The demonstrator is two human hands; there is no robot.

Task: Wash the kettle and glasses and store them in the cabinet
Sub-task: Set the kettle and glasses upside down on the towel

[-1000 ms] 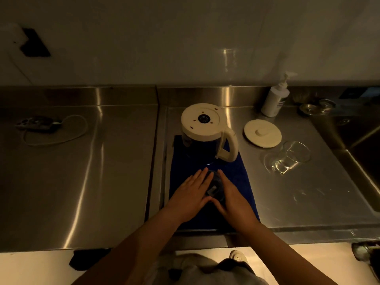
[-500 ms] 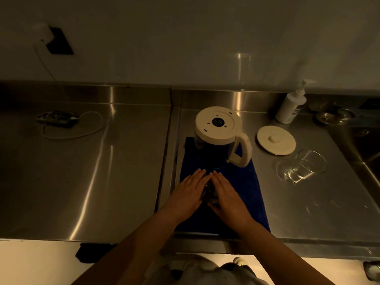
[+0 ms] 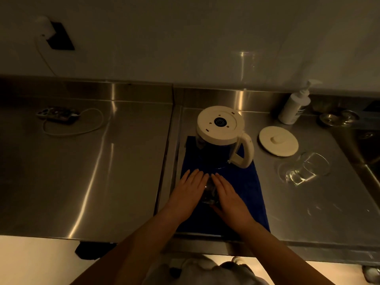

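Both hands, the left hand (image 3: 188,194) and the right hand (image 3: 227,197), press flat from either side on a small glass (image 3: 209,192) standing on the blue cloth (image 3: 246,188). The upturned kettle (image 3: 221,134) stands just behind it on the bench (image 3: 102,171); a second glass (image 3: 306,170) lies well to the right, nearer the right hand.

Both bare forearms reach forward and converge over the cloth (image 3: 242,190), the left hand (image 3: 188,195) and right hand (image 3: 228,197) lying palm-down side by side, fingers straight and together, fingertips nearly touching, cupped against a glass (image 3: 209,194) between them.
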